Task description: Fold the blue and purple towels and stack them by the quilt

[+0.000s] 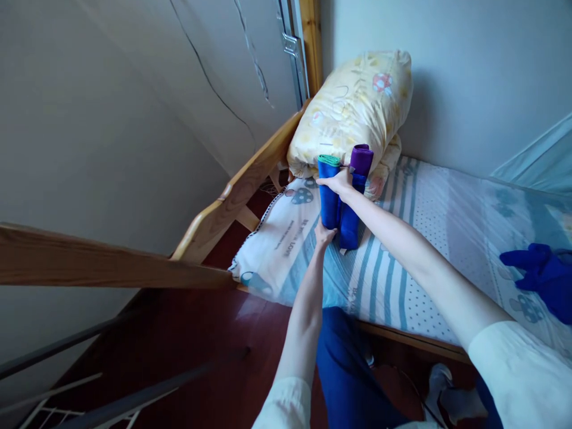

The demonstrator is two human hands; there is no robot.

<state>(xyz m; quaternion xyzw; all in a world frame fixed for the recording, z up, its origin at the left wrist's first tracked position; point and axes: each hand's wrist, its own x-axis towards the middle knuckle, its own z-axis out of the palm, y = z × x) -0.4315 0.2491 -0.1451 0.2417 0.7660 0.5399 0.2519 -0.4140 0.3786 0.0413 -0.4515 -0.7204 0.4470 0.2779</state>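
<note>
A rolled blue cloth (329,205) with a green end at its top stands out above the bed, toward the pillow end. My left hand (325,233) grips its lower end, thumb and fingers around the edge. My right hand (340,181) is closed around the same roll near its top, the thumb reaching across the front. Right beside it, on the right, lies a second blue roll (349,229). A purple roll (361,158) shows above that one, partly behind my right hand; whether the two are joined I cannot tell.
A pale yellow bundle of bedding (357,101) leans at the head of the bed. The patterned sheet (384,280) covers the mattress. A crumpled blue cloth (543,274) lies at the right. A wooden bed rail (241,190) and a ladder beam (98,262) border the left.
</note>
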